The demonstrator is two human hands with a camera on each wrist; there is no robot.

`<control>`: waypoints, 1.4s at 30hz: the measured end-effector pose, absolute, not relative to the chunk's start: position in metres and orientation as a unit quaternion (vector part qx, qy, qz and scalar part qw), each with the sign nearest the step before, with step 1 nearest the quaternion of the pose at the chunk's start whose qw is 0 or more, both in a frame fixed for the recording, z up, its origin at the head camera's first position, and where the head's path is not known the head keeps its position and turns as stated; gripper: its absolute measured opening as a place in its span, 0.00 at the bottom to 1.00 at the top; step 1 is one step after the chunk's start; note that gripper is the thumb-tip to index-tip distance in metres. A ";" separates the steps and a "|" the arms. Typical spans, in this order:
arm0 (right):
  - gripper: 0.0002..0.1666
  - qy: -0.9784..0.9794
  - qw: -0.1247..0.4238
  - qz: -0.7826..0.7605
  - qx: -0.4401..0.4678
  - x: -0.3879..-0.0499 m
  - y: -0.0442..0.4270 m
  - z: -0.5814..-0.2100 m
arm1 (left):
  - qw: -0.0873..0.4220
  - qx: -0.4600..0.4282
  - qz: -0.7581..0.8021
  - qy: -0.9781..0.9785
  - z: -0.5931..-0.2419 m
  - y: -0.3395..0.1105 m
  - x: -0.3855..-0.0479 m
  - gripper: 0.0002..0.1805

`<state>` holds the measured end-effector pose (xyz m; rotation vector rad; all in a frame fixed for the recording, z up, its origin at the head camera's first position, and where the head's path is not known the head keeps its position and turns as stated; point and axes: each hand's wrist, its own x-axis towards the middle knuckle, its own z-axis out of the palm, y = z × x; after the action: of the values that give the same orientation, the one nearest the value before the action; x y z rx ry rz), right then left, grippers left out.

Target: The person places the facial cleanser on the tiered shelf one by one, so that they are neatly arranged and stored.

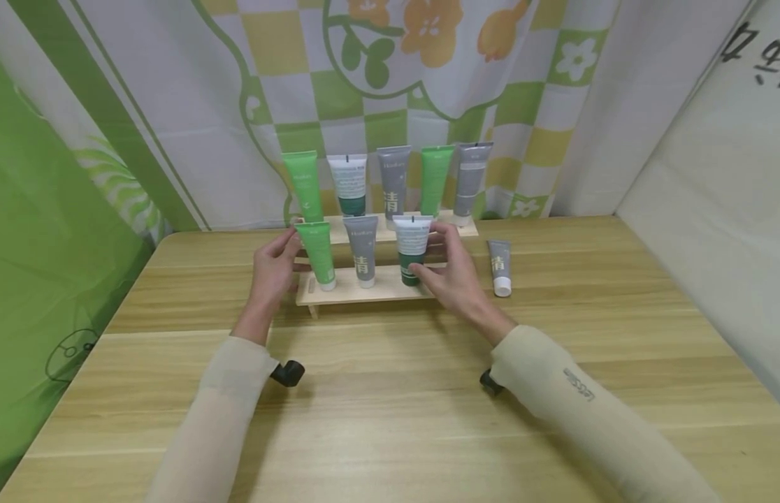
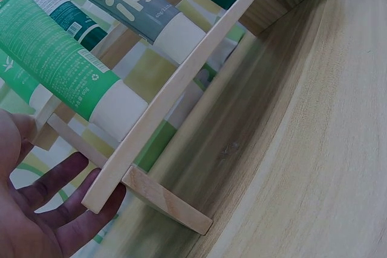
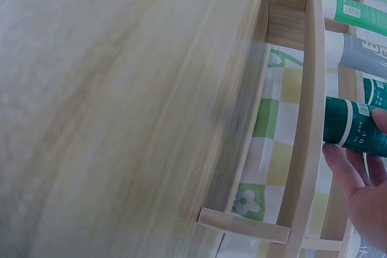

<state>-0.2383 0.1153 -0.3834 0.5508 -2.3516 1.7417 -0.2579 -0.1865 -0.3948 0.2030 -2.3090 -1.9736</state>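
My right hand (image 1: 453,272) holds a white and dark green squeeze tube (image 1: 412,241) between thumb and fingers, cap down at the right of the lower shelf (image 1: 380,293). In the right wrist view, the thumb lies on the tube's dark green part (image 3: 357,126). My left hand (image 1: 275,269) is at the left end of the two-tier wooden rack. Its loosely extended fingers (image 2: 78,209) reach behind the lower board's end in the left wrist view, touching the rack's side. A green tube (image 1: 317,253) and a grey tube (image 1: 362,248) stand cap down on the lower shelf.
Several green, grey and white tubes stand on the upper shelf (image 1: 415,227). Right of the rack, another grey tube (image 1: 500,262) lies on the wooden table (image 1: 390,405). A patterned curtain (image 1: 289,91) hangs behind, and a white panel (image 1: 711,188) rises at the right.
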 end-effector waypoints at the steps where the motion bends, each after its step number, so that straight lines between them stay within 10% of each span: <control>1: 0.39 -0.787 0.082 0.582 0.185 -0.238 0.116 -0.384 | 0.048 0.067 -0.648 -0.758 -0.395 -0.186 -0.258 0.25; 42: 0.35 -0.783 0.066 0.591 0.185 -0.231 0.137 -0.391 | 0.039 0.069 -0.649 -0.757 -0.394 -0.186 -0.256 0.26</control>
<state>-0.2308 0.1371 -0.3908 0.5576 -2.3615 1.7816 -0.2561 -0.1864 -0.3936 0.2104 -2.3200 -1.9903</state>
